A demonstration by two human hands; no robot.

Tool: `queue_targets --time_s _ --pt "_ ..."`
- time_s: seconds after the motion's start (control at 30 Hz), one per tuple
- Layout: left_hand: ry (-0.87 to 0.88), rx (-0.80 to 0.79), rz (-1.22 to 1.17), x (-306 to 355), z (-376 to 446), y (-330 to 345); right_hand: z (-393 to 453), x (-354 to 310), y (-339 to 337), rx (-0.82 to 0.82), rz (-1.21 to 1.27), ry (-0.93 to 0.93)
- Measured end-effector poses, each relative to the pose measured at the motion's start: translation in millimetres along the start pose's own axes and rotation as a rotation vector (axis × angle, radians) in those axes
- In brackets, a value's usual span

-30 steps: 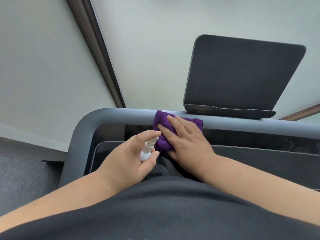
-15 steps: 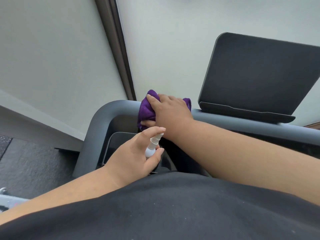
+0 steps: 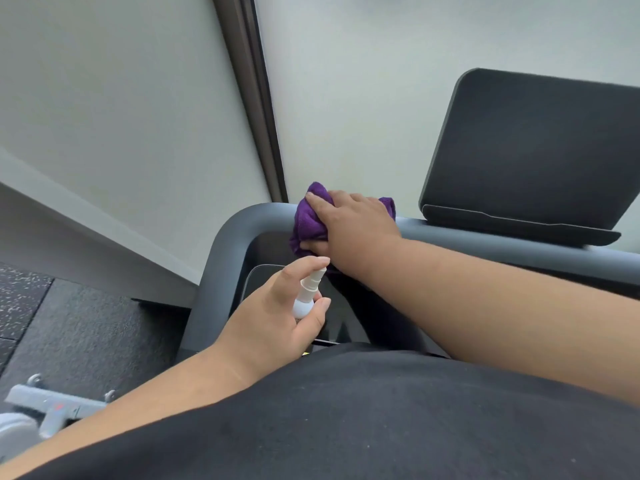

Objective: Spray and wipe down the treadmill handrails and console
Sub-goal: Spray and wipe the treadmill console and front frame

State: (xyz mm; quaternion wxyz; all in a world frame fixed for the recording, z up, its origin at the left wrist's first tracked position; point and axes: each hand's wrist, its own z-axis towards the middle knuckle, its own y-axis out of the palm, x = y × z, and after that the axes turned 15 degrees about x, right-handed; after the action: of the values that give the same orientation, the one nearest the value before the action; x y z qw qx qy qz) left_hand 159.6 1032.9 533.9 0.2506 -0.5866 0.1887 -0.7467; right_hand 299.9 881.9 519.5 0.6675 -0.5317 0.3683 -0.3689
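**Cloth on the front rail, spray bottle held ready**

The only container in sight is a small white spray bottle (image 3: 309,292). Its body is buried in the palm, so what it holds cannot be seen; only the nozzle and neck stick out. The left hand (image 3: 277,320) grips it, fingers curled round the body and the forefinger arched over the nozzle tip.

The right hand (image 3: 349,226) clutches a bunched purple cloth (image 3: 306,221) and presses it onto the grey handrail (image 3: 242,233), on the front bar just past its rounded left corner. The fingers lie over the top of the cloth and the thumb tucks beneath it. The bottle's nozzle sits just below that hand, near it without touching.

The dark console screen (image 3: 533,154) stands on the same bar, off to the right of the cloth and apart from both hands.
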Motion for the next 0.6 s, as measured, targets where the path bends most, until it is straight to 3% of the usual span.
queue_targets --time_s 0.27,0.43,0.6 --pt "0.053 -0.069 -0.05 8.6 9.3 8.2 -89.9 41.7 -5.8 0.108 0.022 -0.073" --pt "0.112 -0.117 -0.086 19.1 20.2 25.4 -131.8 94.0 -20.1 0.212 -0.013 0.133" --pt "0.186 -0.136 -0.082 24.9 27.7 37.5 -167.7 129.3 -32.9 0.2 -0.089 0.265"
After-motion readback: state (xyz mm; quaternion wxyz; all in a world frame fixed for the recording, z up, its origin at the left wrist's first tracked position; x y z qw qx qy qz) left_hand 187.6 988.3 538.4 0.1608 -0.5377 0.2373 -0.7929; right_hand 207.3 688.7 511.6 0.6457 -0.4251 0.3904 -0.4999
